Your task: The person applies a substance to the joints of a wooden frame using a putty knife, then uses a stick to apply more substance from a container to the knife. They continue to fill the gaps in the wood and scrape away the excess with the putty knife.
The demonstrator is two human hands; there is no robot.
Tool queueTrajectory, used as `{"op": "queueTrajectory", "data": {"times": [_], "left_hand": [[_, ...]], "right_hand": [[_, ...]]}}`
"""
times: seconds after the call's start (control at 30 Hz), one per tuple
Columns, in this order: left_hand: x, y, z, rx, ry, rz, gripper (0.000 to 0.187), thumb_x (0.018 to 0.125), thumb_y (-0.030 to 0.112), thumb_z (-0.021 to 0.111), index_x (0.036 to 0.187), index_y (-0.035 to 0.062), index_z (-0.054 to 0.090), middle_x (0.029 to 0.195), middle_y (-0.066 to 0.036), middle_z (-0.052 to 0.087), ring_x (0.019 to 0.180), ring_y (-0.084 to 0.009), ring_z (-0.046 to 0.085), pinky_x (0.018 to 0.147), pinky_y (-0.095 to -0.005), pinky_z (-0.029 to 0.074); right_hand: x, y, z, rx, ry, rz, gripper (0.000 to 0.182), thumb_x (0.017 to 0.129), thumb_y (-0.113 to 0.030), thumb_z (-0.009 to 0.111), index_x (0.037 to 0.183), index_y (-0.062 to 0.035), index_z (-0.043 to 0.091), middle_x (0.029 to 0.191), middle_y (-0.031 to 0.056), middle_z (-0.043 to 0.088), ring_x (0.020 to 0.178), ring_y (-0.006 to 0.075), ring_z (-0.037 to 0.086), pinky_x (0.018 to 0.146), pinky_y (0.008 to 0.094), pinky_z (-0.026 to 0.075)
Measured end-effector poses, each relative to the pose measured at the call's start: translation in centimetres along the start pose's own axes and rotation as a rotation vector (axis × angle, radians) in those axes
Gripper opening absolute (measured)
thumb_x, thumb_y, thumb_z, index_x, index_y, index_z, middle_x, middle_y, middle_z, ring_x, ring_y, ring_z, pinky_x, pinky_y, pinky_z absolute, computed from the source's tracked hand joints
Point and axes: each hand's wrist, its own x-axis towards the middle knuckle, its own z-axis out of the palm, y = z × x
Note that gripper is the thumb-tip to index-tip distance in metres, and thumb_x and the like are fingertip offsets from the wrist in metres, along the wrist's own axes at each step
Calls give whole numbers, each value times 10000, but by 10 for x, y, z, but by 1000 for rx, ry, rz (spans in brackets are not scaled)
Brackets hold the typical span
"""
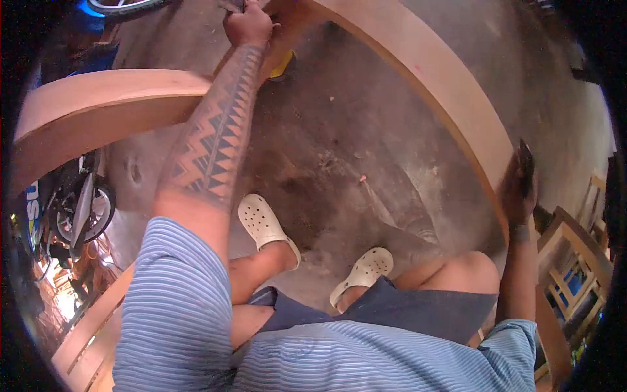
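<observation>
A broad, pale curved wooden piece (pixel 424 62) arcs from the top middle down the right side. My right hand (pixel 520 186) grips its outer edge, fingers dark and partly in shadow. My left hand (pixel 249 26), at the end of the tattooed forearm, is closed at the top edge, around a small dark grey thing (pixel 233 5) cut off by the frame. Wood passes right under that hand. Another curved wooden part (pixel 124 85) extends to the left behind my left forearm; how the two parts join is hidden.
A motorcycle (pixel 81 209) stands at the left, with a wheel (pixel 127 5) at the top left. Slatted wooden frames (pixel 575 261) stand at the right. Something yellow (pixel 282 65) lies beyond my left forearm. My feet in cream clogs (pixel 261 222) rest on the stained concrete floor (pixel 313 150).
</observation>
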Motion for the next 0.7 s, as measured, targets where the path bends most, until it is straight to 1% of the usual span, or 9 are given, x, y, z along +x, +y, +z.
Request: {"op": "queueTrajectory", "data": {"times": [0.07, 0.13, 0.2, 0.3, 0.33, 0.43, 0.6, 0.63, 0.7], "left_hand": [[22, -18, 1, 75, 42, 88, 673, 1008, 486, 565, 934, -170, 693, 851, -331, 709, 792, -429, 729, 707, -479, 552], [37, -26, 4, 127, 64, 144, 662, 1004, 481, 572, 919, -163, 698, 853, -327, 712, 808, -428, 729, 717, -486, 547], [47, -28, 9, 154, 73, 168, 657, 998, 484, 577, 907, -154, 704, 857, -327, 713, 831, -430, 729, 731, -495, 541], [72, -55, 25, 205, 193, 341, 668, 986, 510, 582, 940, -144, 712, 905, -334, 714, 873, -440, 723, 756, -497, 539], [71, -51, 23, 232, 129, 257, 669, 981, 518, 587, 961, -139, 713, 924, -335, 714, 883, -442, 723, 761, -494, 539], [60, -30, 12, 232, 11, 86, 682, 970, 541, 595, 1007, -131, 711, 957, -333, 715, 896, -447, 719, 766, -491, 538], [76, -53, 21, 324, 72, 218, 646, 990, 510, 592, 935, -123, 710, 847, -269, 725, 792, -403, 720, 677, -482, 531], [70, -48, 20, 232, -13, 135, 618, 997, 488, 594, 911, -113, 710, 814, -249, 719, 748, -377, 713, 648, -473, 528], [50, -29, 18, 45, -180, -35, 567, 1010, 444, 599, 862, -92, 709, 748, -208, 706, 660, -326, 699, 590, -456, 520]], "right_hand": [[-2, 2, 2, 79, 5, 8, 429, 1116, -245, 456, 1441, 24, 532, 1468, 147, 573, 1361, 253, 534, 1153, 384, 396], [-4, -2, -5, -307, -12, -124, 425, 1114, -240, 464, 1429, 35, 541, 1454, 149, 583, 1356, 241, 536, 1153, 383, 399], [-7, 14, -9, 175, -19, 107, 480, 1109, -219, 411, 1502, 58, 437, 1547, 153, 487, 1435, 237, 447, 1232, 380, 288], [-5, 28, -2, 835, 58, 346, 510, 1099, -204, 411, 1529, 70, 402, 1577, 158, 460, 1467, 245, 414, 1273, 375, 234], [-5, 31, -1, 1044, 102, 408, 509, 1095, -202, 423, 1525, 71, 411, 1568, 159, 471, 1463, 249, 419, 1273, 373, 234], [-5, 30, -2, 1127, 110, 438, 487, 1090, -165, 421, 1516, 71, 428, 1555, 158, 486, 1455, 257, 434, 1268, 372, 258], [-7, 24, -2, 534, 4, 307, 474, 1078, -93, 407, 1523, 71, 416, 1558, 171, 477, 1438, 265, 458, 1255, 390, 302], [-7, 20, -1, 420, -10, 300, 473, 1075, -81, 404, 1523, 71, 415, 1558, 174, 476, 1438, 268, 461, 1252, 391, 310], [-7, 16, 0, 681, 9, 305, 469, 1077, -86, 405, 1519, 69, 423, 1560, 177, 475, 1442, 270, 459, 1253, 392, 309]]}}
